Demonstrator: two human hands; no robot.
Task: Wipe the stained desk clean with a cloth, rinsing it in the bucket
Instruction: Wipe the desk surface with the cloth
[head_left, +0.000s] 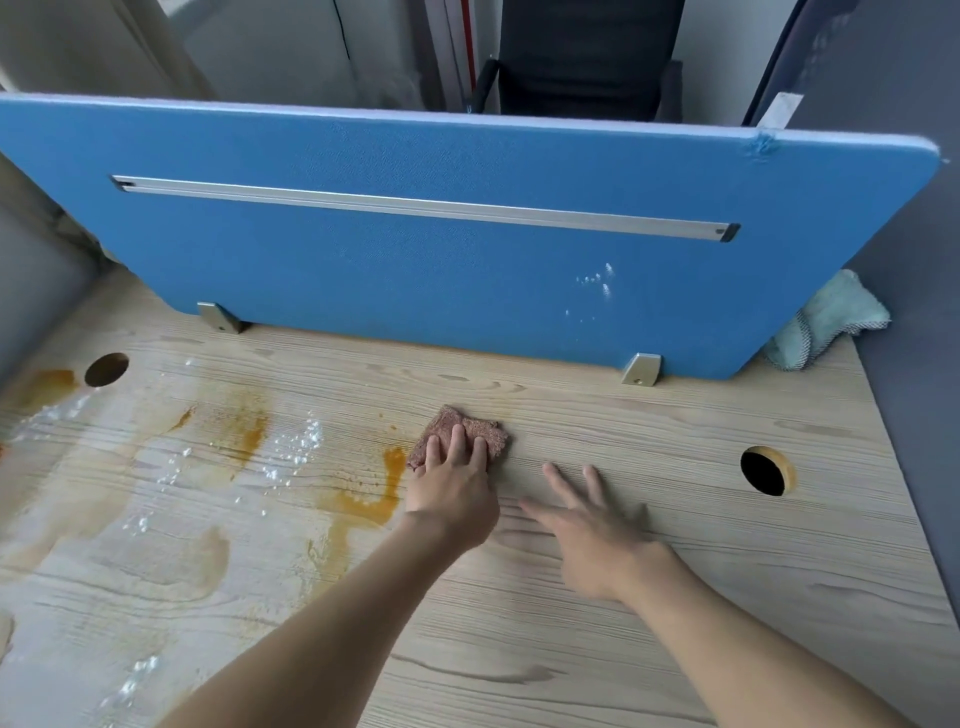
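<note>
Pressing nubby reddish-brown folded cloth (467, 435) onto pale wood-grain desk (675, 613) with left hand (453, 501), fingers straight, beside glossy orange smear (393, 464); spreading right hand (597, 535) (blurred), fingers splayed, empty.

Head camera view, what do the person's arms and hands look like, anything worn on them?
The left hand and left forearm are bare: no glove, sleeve, watch or ring shows. The right hand and right forearm likewise, though that hand is blurred, so a thin ring could be missed.
</note>
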